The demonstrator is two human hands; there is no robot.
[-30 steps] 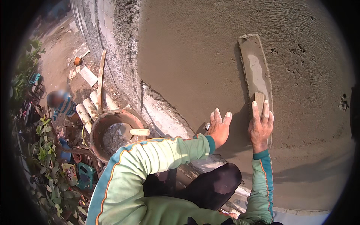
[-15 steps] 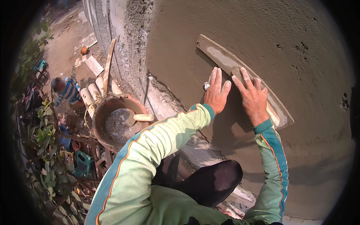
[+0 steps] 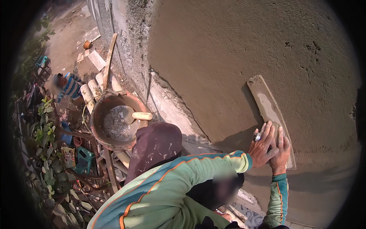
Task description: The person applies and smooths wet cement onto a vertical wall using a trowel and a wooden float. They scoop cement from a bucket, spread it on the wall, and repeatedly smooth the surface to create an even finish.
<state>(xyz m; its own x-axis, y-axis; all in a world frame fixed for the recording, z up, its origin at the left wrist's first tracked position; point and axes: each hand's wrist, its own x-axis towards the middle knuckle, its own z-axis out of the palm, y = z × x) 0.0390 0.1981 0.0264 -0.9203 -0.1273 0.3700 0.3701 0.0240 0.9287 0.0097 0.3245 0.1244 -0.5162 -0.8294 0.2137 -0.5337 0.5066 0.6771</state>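
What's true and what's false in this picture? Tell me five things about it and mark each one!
1. The right hand is on the plastering float. True.
2. The chunky ring is on the right hand. False: it is on the left hand.
3. A trowel with a pale handle sits in the bucket. True.
4. The worker's sleeves are all red. False: they are light green and teal with orange trim.
5. The two hands are far apart. False: they are close together at the plastering float.
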